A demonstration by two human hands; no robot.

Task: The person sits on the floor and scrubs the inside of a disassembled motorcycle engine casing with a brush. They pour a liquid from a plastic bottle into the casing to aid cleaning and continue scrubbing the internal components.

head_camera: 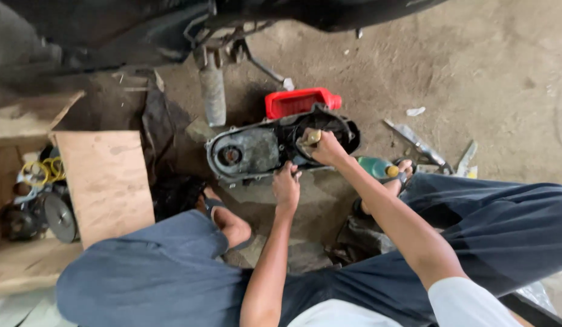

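Engine side cover (pixel 256 148): grey cast metal, greasy, lying flat on the dirt floor (pixel 486 79) between the person's feet; its dark hollow end points toward the red plastic container (pixel 299 101) just behind it.
Right hand (pixel 324 147): fingers closed on a small brush (pixel 311 137), pale and grimy, pressed into the cover's dark hollow end.
Left hand (pixel 285 184): curled over the cover's near rim, steadying it; whether it truly grips or only rests there cannot be told.
Nearby: a green bottle with a yellow cap (pixel 377 168) lies beside the right foot; loose hand tools (pixel 417 142) sit further right; an open cardboard box (pixel 105 181) of spare parts stands to the left.
Risk, slip: the cover looks oily; a hard stroke could skate it across the floor, or bark knuckles on the rim.
Risk, spill: the bottle lies close to the working elbow; a knock could tip it out.
Risk, grit: the cover sits on bare dirt; dust could get dragged inside.
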